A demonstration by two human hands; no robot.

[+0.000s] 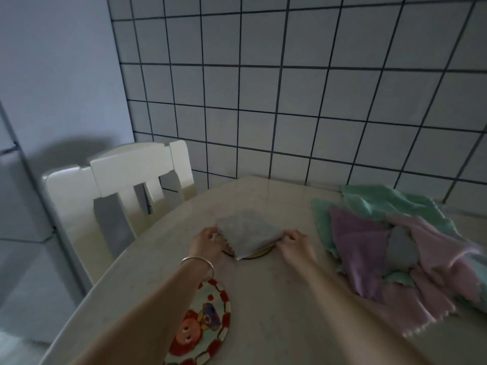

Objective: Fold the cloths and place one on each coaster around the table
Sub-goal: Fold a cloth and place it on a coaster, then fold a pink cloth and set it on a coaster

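Observation:
A folded grey cloth (246, 234) lies on a round coaster (257, 255) near the far left part of the table; only the coaster's near rim shows from under it. My left hand (207, 243) pinches the cloth's left edge, and my right hand (296, 243) holds its right corner. A second, colourful coaster (208, 325) with a cartoon pattern lies nearer me, partly under my left forearm. A loose pile of cloths (390, 248) in green, purple, pink and grey sits on the right of the table.
The beige table (276, 312) has a rounded left edge. A cream wooden chair (126, 185) stands at its far left corner. A tiled wall runs behind the table, and a pale cabinet or fridge stands at the left.

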